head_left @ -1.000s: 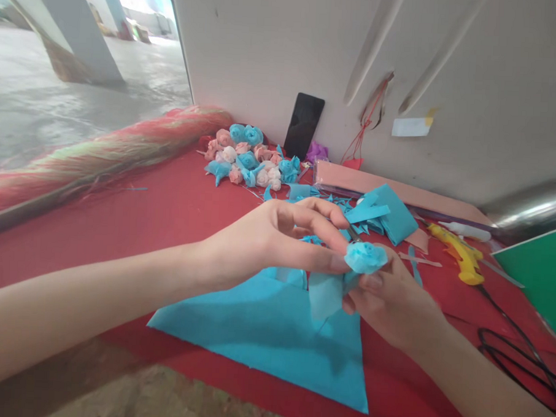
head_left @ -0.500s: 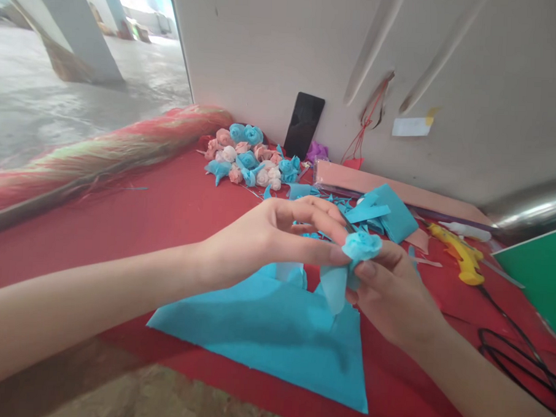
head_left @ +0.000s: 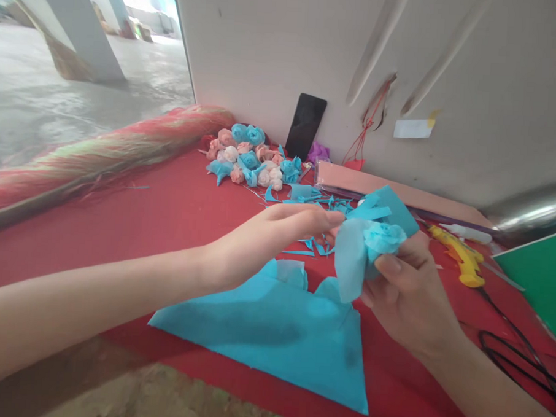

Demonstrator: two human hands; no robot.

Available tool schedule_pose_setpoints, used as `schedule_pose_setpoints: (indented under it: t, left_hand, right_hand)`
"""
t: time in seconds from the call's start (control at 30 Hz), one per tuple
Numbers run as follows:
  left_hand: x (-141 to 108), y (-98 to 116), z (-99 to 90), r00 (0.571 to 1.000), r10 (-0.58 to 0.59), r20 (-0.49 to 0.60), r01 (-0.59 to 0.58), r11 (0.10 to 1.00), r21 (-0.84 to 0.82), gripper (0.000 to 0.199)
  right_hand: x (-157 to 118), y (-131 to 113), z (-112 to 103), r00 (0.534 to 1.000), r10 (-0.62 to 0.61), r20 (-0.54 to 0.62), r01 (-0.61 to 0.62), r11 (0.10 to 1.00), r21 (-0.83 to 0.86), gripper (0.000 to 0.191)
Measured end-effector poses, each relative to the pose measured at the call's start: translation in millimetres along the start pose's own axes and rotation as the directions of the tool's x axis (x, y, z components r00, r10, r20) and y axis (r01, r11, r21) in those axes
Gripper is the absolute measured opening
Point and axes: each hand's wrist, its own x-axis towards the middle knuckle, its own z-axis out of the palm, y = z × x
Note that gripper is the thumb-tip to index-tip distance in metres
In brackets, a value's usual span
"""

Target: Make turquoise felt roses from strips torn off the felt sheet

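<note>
My right hand (head_left: 408, 288) is closed around the base of a blue crepe-paper rose (head_left: 385, 238), its thumb pressed below the curled bloom. A broad, loose petal (head_left: 349, 261) hangs off the rose's left side. My left hand (head_left: 281, 239) reaches across from the left, with its fingertips together at that petal's upper left edge; the petal partly hides them. Beneath both hands lies a large folded sheet of blue crepe paper (head_left: 263, 331), with smaller cut blue pieces (head_left: 291, 273) at its far edge.
Finished paper roses (head_left: 247, 158) in blue, pink and white are heaped at the back. A black phone (head_left: 305, 127) leans against the grey panel. Blue scraps (head_left: 317, 244) lie mid-table. To the right are a yellow glue gun (head_left: 462, 256), its black cord (head_left: 507, 344) and a green board (head_left: 542, 275).
The rose has moved right in my right hand, and its loose petal has spread wider and tilted up. My left hand has shifted off the bloom to the petal's edge, its fingers straighter.
</note>
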Motion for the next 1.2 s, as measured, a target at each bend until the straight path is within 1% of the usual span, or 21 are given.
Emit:
schedule_pose_setpoints:
  t: [0.1, 0.13, 0.2, 0.3, 0.37, 0.5, 0.57, 0.67, 0.8, 0.87, 0.93, 1.03, 1.2]
  left_hand:
    - [-3, 5, 3.8, 0.998, -0.036, 0.052, 0.042, 0.992, -0.122, 0.013]
    - [-4, 6, 4.7, 0.998, -0.032, 0.051, 0.040, 0.986, -0.164, 0.010]
    - [-7, 6, 5.7, 1.000, 0.009, 0.005, -0.008, 0.982, -0.190, 0.007]
    - [-12, 6, 6.6, 0.996, 0.080, -0.045, -0.086, 0.988, -0.129, 0.007]
    - [-13, 6, 7.4, 0.992, 0.114, -0.044, -0.118, 0.987, -0.108, 0.006]
    - [-14, 6, 8.8, 0.985, 0.160, -0.061, -0.164, 0.983, -0.078, 0.001]
    - [-14, 5, 8.9, 0.988, 0.147, -0.035, -0.149, 0.987, -0.060, 0.004]
    - [-15, 4, 8.9, 0.992, 0.121, 0.034, -0.120, 0.992, -0.045, 0.006]
    - [-15, 3, 9.7, 0.986, 0.165, 0.010, -0.165, 0.986, -0.025, 0.008]
    - [-15, 2, 10.0, 0.982, 0.191, 0.003, -0.191, 0.981, -0.032, 0.007]
    - [-16, 2, 10.2, 0.973, 0.230, -0.005, -0.230, 0.972, -0.040, 0.005]
    - [-17, 3, 10.3, 0.962, 0.274, -0.008, -0.274, 0.962, -0.017, 0.002]
    - [-18, 8, 12.5, 0.941, 0.338, -0.018, -0.338, 0.941, 0.013, 0.013]
  right_hand:
    - [0, 2, 0, 1.000, 0.001, 0.001, -0.001, 0.999, -0.033, 0.003]
    - [0, 2, -1, 1.000, -0.002, 0.002, 0.002, 0.999, -0.042, 0.003]
    - [-1, 4, -3, 1.000, -0.005, 0.002, 0.005, 0.998, -0.059, 0.004]
    - [-3, 7, -6, 0.999, -0.051, -0.004, 0.050, 0.991, -0.125, 0.006]
    - [-5, 7, -7, 0.994, -0.111, -0.007, 0.108, 0.975, -0.195, 0.012]
    - [-7, 5, -4, 0.963, -0.269, -0.011, 0.246, 0.896, -0.370, 0.023]
    - [-7, 3, -1, 0.942, -0.335, -0.016, 0.291, 0.840, -0.459, 0.028]
    - [-8, 0, 3, 0.926, -0.377, -0.029, 0.303, 0.786, -0.538, 0.029]
    - [-11, -3, 5, 0.916, -0.400, -0.031, 0.313, 0.760, -0.570, 0.025]
    - [-11, -5, 6, 0.903, -0.431, -0.009, 0.345, 0.735, -0.584, 0.023]
    - [-11, -6, 5, 0.891, -0.452, 0.037, 0.382, 0.706, -0.596, 0.022]
    - [-10, -6, 0, 0.890, -0.445, 0.104, 0.413, 0.687, -0.598, 0.023]
    - [-9, -4, -8, 0.879, -0.422, 0.222, 0.469, 0.681, -0.563, 0.042]
